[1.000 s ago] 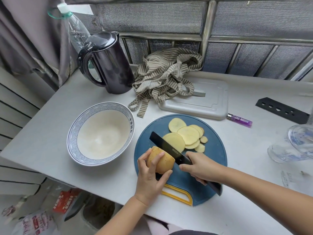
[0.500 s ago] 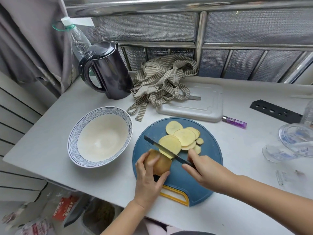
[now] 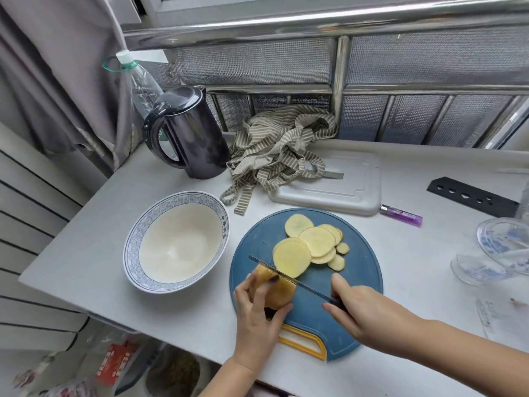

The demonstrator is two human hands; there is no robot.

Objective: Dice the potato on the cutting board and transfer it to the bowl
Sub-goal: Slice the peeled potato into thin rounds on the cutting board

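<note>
Round blue cutting board [image 3: 257, 247] sits near the bench's [image 3: 100, 242] front edge, yellow handle [image 3: 303, 343] toward the person. Left hand [image 3: 257, 313] curls around the uncut potato piece [image 3: 279, 290], fingers on top, thumb at the near side, pinning it to the board. Right hand [image 3: 363, 308] is closed on the handle of a dark knife [image 3: 286, 277]; the blade lies edge-down across the potato's cut end. Potato slices [image 3: 309, 245], pale yellow rounds, overlap in a loose pile on the board just beyond the blade, two small ends at the right of the pile. Blue-rimmed white bowl [image 3: 137, 253] stands left of the board, just beside it, nothing inside. Along the back edge: black kettle [image 3: 191, 133], striped cloth [image 3: 274, 144] partly over a white cutting board [image 3: 355, 190]. Purple lighter [image 3: 400, 215] lies right of that board.
</note>
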